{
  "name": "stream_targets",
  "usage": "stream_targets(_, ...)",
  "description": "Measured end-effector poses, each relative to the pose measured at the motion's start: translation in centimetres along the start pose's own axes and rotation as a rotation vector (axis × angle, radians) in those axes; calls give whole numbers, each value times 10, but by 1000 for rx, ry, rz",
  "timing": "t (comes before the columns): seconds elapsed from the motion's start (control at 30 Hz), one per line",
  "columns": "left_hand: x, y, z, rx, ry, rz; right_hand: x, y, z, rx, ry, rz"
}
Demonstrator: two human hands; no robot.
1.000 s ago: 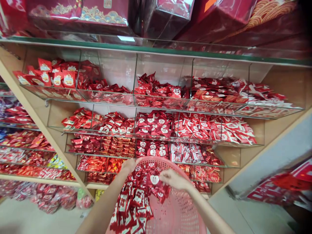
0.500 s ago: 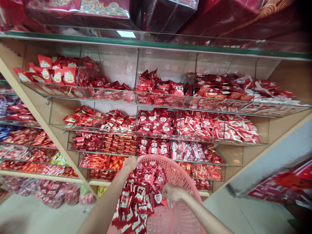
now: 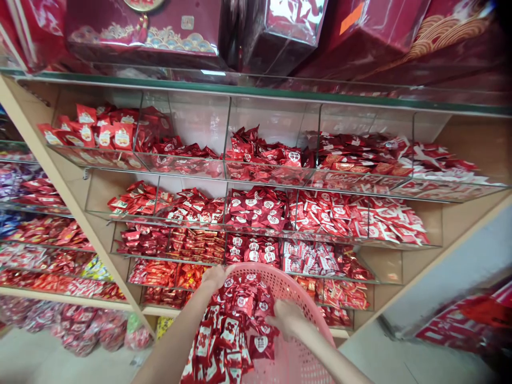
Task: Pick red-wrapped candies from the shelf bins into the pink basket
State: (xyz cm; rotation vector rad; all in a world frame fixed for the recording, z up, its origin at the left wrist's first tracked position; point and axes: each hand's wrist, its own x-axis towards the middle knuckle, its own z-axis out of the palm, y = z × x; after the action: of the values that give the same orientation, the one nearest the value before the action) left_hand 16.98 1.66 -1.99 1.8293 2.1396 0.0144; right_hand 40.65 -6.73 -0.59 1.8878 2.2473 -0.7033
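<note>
A pink plastic basket is tilted up in front of me, heaped with red foil candy packets. My left hand is closed round the basket's far rim. Inside the basket, my right hand has its fingers curled on the packets, close to one with a white heart mark. Whether it grips a packet I cannot make out.
Ahead stands a wooden shelf unit with clear acrylic bins holding red wrapped sweets in several rows. Red gift boxes sit on the glass top shelf. More sweets fill the shelves on the left. Pale floor lies below.
My right hand has moved down from the top of the pile into the basket and keeps shifting packets. The view has dropped slightly. My left hand stays on the rim.
</note>
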Motion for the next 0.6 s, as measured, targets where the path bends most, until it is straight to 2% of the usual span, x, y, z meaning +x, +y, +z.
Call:
stream_targets(0.1, 1, -1, -2, -48, -31, 9, -9, -3, -42, 45, 244, -106)
stream_targets(0.2, -3, 0, -6, -69, -43, 7, -14, -7, -98, 99, 548, -288)
stream_targets(0.27, -6, 2, -9, -73, -45, 1, -12, -12, -134, 65, 767, -389)
stream_targets(0.33, -7, 2, -10, -75, -45, 0, -4, -17, -162, -17, 908, -447)
stream_targets(0.37, -7, 2, -10, -71, -46, 0, 1, -20, -172, -62, 926, -454)
stream_targets(0.43, -6, 1, -9, -58, -45, 1, 12, -25, -184, -131, 879, -434)
stream_targets(0.6, 1, -1, -3, -62, -35, 22, 28, -29, -187, -155, 751, -374)
